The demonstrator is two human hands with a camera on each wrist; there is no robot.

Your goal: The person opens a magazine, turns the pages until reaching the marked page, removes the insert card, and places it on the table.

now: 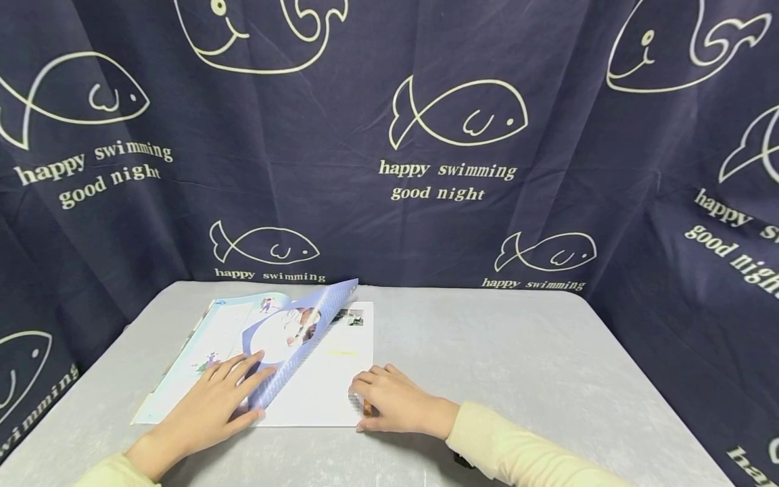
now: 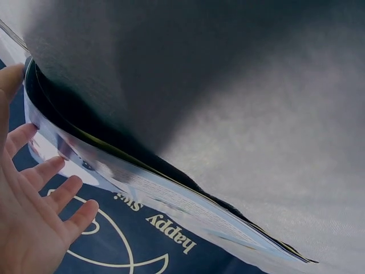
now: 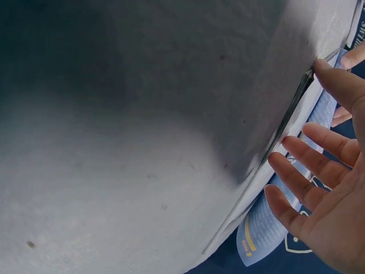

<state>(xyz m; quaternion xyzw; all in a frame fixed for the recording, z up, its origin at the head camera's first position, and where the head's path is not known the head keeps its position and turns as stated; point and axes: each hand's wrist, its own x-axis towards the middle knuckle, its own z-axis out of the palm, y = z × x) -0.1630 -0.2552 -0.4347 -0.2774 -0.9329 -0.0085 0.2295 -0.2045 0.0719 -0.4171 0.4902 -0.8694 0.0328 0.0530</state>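
A book (image 1: 316, 399) lies spread out on the grey table. One blue page (image 1: 341, 297) with a round photo stands lifted and curled across its middle, between a pale blue left page (image 1: 182, 379) and a white right page. My left hand (image 1: 209, 406) lies over the left page, its fingertips on the lower part of the lifted blue page. In the left wrist view its fingers (image 2: 74, 214) are spread along the book's side. My right hand (image 1: 398, 402) rests at the lower right corner; in the right wrist view its thumb meets the book's edge and the fingers (image 3: 285, 208) are loosely extended.
The grey table (image 1: 499, 352) extends to the right of the book. Behind and along both sides hangs a dark blue curtain (image 1: 341, 135) with fish drawings and lettering. The book's top edge comes near the curtain at the table's back.
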